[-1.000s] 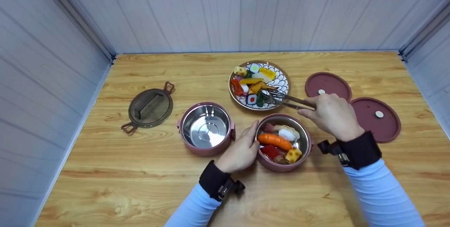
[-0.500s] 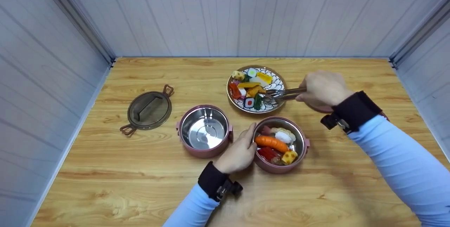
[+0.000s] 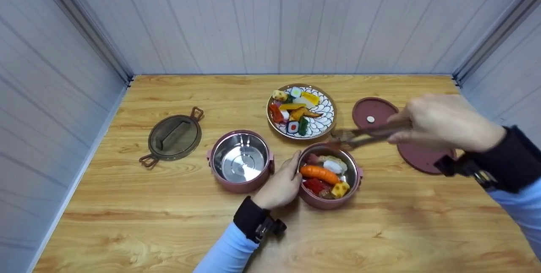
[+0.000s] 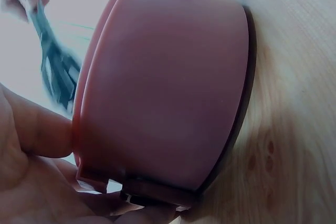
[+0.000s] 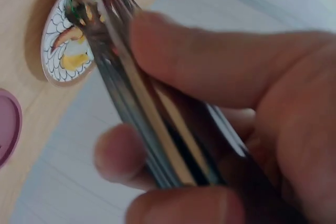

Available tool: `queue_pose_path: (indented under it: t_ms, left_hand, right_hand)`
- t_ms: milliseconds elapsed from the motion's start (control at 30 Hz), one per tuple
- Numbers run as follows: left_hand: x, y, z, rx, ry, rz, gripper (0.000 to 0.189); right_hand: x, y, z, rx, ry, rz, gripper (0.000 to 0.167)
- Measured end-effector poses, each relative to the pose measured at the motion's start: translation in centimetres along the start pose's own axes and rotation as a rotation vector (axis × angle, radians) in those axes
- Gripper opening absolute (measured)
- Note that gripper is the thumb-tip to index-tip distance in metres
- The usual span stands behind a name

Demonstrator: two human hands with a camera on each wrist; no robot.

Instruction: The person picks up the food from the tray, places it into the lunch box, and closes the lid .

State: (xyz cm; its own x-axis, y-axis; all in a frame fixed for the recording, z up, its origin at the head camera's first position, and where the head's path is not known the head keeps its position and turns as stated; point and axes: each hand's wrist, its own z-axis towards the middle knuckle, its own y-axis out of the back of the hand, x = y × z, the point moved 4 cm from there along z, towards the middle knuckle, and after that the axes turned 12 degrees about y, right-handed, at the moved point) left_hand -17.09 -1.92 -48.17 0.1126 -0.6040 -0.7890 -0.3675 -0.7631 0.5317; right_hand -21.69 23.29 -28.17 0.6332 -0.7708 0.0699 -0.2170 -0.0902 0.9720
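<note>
My left hand [image 3: 281,186] grips the left side of a pink round food container [image 3: 327,203]. In the left wrist view the thumb lies at its rim and the fingers curl at its side handle. Inside the steel bowl lie an orange sausage [image 3: 320,174], a white piece [image 3: 334,166], a red piece [image 3: 315,186] and a yellow spotted cube [image 3: 339,189]. Metal tongs [image 3: 378,129], blurred by motion, are held in my right hand [image 3: 444,123]. Their tips overlap the container's far rim; I cannot tell whether they pinch anything.
Behind the container, a patterned plate [image 3: 323,108] bears several food pieces. A second pink container [image 3: 241,186] stands left of my left hand. Two dark red lids [image 3: 374,108] lie at the right, and a brown lid with loop handles [image 3: 177,137] lies at the left.
The tongs have moved off the plate toward the container as my right hand drew back to the right. My left hand keeps its grip; the head view has shifted slightly.
</note>
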Motion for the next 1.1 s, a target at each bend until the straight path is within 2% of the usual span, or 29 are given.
queue_pose_path:
  t_ms: [133,233,400,600,800,1100]
  left_hand:
    - [0.2,0.3,0.0,-0.006,0.004,0.015,0.062]
    - [0.2,0.4,0.1,-0.004,0.002,0.019,0.063]
    - [0.2,0.3,0.2,-0.002,0.002,0.011,0.063]
    - [0.1,0.2,0.2,0.004,0.009,0.008,0.063]
    - [0.0,0.0,0.3,0.016,0.006,0.014,0.064]
    - [-0.2,-0.1,0.1,0.007,-0.013,0.029,0.062]
  right_hand:
    - [1.2,-0.9,-1.2,0.038,0.050,-0.072,0.027]
    - [1.9,-1.5,-1.3,0.061,0.048,-0.095,0.032]
    - [3.2,-1.5,-0.9,0.094,0.086,-0.122,0.013]
    - [4.1,-1.0,-0.6,0.061,0.104,-0.168,0.014]
    - [4.7,-0.9,-0.4,0.004,0.186,-0.231,0.018]
    - [5.1,-1.5,0.1,-0.012,0.171,-0.238,0.024]
